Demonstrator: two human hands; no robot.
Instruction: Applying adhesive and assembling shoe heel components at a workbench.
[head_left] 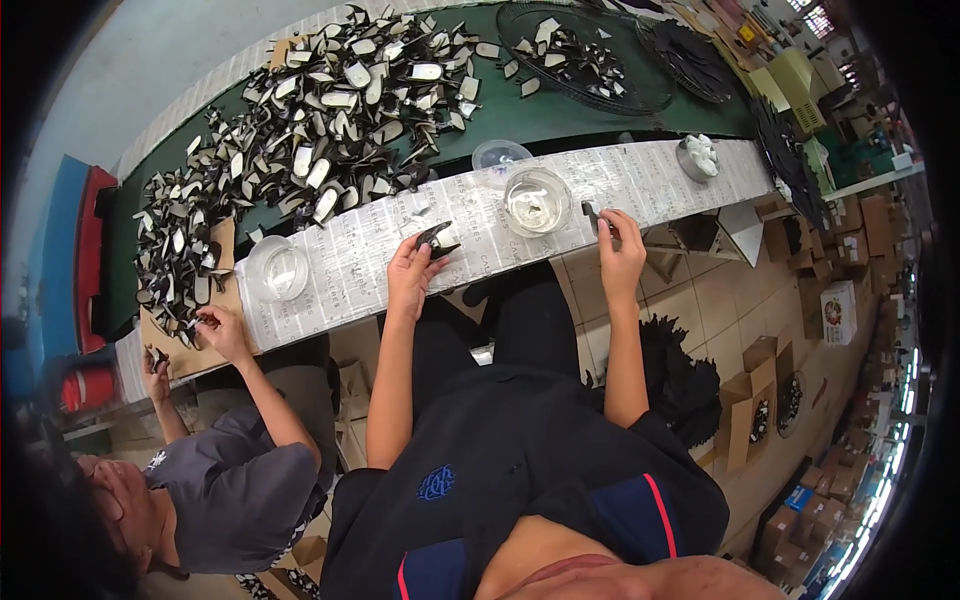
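At centre frame, the person's left hand (412,272) is pinching a small black cut piece (436,237), lifting it slightly off the newspaper-covered bench (350,262), apparently to expose one face. To its right, the right hand (620,245) is closing its fingers on a thin dark tool (591,215), probably a brush, just beside a clear round glass dish (537,201), presumably kept within easy dipping reach. Toward the upper left, a heap of flat black-and-cream cut pieces (320,115) is lying on the green belt (560,110). At lower left, a co-worker's hand (222,330) is handling similar pieces near a second clear dish (277,268). A wire tray (585,55) at upper right is holding more pieces.
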